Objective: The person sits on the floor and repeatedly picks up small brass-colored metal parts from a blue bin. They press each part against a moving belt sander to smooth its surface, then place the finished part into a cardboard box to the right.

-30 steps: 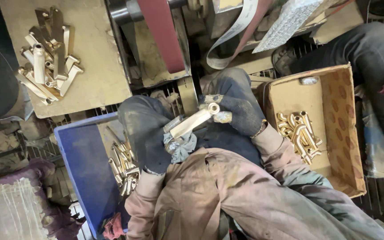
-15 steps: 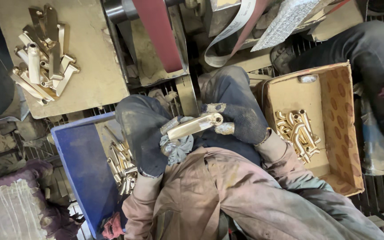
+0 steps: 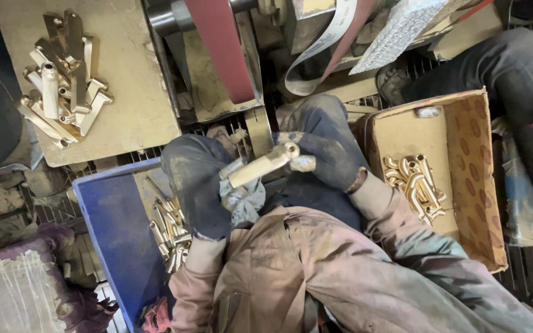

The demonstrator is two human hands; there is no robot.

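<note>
An open brown cardboard box (image 3: 467, 154) with a dotted inner wall stands at right. A blue plastic crate (image 3: 115, 228) stands lower left.

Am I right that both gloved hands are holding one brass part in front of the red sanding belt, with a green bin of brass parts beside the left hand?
Not quite: the bin is blue, not green, as the head view shows. The rest holds: the left hand and right hand hold one brass part before the red sanding belt, and the bin with its brass parts lies beside the left hand.
</note>
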